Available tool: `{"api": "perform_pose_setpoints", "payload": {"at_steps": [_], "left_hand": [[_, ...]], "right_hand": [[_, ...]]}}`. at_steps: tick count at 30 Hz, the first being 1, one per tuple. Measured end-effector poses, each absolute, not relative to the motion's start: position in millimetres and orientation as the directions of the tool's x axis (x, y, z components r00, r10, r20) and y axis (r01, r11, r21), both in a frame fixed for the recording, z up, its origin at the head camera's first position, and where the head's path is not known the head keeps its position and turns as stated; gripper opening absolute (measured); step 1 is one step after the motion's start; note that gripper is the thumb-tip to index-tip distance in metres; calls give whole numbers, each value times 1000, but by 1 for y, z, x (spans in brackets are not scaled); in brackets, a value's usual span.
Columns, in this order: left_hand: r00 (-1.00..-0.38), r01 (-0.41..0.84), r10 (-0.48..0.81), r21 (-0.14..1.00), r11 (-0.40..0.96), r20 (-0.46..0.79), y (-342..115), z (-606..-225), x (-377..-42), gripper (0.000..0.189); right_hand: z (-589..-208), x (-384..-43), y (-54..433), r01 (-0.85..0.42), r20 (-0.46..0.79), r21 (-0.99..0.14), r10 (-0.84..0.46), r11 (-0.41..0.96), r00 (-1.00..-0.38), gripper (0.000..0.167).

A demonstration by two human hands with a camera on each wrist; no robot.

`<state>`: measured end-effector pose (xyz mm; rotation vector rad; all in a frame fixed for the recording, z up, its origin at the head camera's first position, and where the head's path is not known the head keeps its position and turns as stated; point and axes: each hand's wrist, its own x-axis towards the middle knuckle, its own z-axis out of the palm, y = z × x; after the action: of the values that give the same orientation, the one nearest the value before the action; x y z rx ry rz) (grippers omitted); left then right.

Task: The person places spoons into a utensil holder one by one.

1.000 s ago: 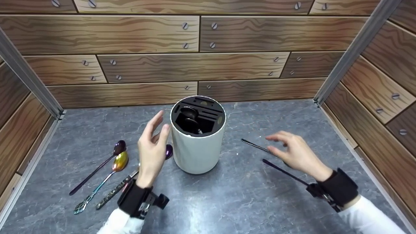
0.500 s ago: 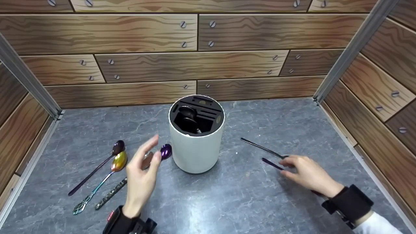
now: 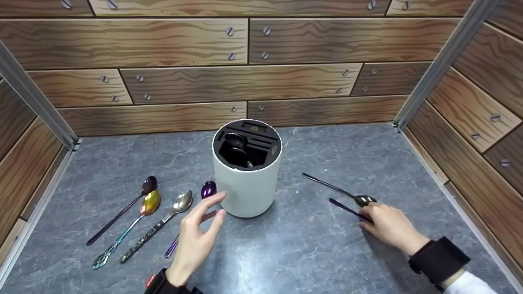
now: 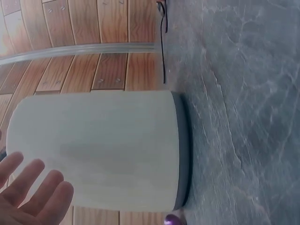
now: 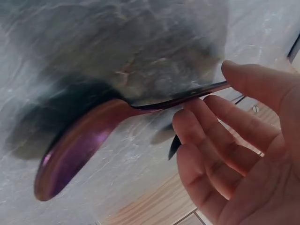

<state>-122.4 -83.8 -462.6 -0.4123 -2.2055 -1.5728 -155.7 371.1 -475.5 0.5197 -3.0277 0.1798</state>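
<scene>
My right hand [image 3: 388, 226] pinches the thin handle of a purple spoon [image 5: 84, 145] between thumb and fingers; in the right wrist view its bowl reaches out to the lower left, close over the table. Just beyond these fingers lies a dark, shiny spoon [image 3: 363, 200]. My left hand [image 3: 200, 241] is held with fingers apart and holds nothing, in front of a pale cylindrical utensil holder [image 3: 247, 190]. Behind that hand, a violet spoon [image 3: 208, 189] is partly hidden. In the left wrist view the holder's side [image 4: 103, 145] stands beyond the fingers.
Left of the holder lie a silver spoon [image 3: 182, 201] with a patterned handle, a gold-bowled spoon [image 3: 151, 202] and a dark purple spoon [image 3: 149, 184]. Dark spoon bowls [image 3: 236, 141] stick up in the holder's slotted black top. Wood-patterned walls [image 3: 184, 83] enclose the grey table [image 3: 294, 253].
My right hand has moved right and down onto the purple spoon's handle and now pinches it. My left hand has come down from beside the holder, uncovering the silver spoon.
</scene>
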Motion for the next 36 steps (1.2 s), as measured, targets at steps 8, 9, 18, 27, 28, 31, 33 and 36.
{"api": "perform_pose_setpoints", "payload": {"at_steps": [8,9,18,27,28,31,33,36], "left_hand": [[-883,463,94,822,332,459,-65,-464,-118,31],[-889,453,106,829,329,445,-63,-465,-118,30],[-914,400,199,859,320,352,-52,-464,-119,29],[-910,406,244,838,363,335,-46,-461,-119,28],[-910,407,247,836,369,334,-45,-461,-119,28],[-910,408,248,826,388,333,-43,-459,-119,28],[-906,417,248,816,400,342,-41,-458,-120,27],[-894,448,245,778,440,376,-38,-457,-121,26]], "right_hand": [[-482,-157,373,-324,163,-82,-308,943,-937,15],[-482,-158,374,-316,152,-91,-300,945,-942,15],[-484,-161,384,-252,18,-249,-255,935,-967,8],[-479,-163,373,-369,122,-281,-349,886,-929,8],[-477,-163,370,-379,133,-279,-355,882,-925,8],[-469,-159,357,-423,190,-262,-383,868,-904,10],[-462,-157,344,-470,248,-238,-415,850,-875,13],[-451,-155,323,-560,344,-200,-478,804,-808,15]]}}
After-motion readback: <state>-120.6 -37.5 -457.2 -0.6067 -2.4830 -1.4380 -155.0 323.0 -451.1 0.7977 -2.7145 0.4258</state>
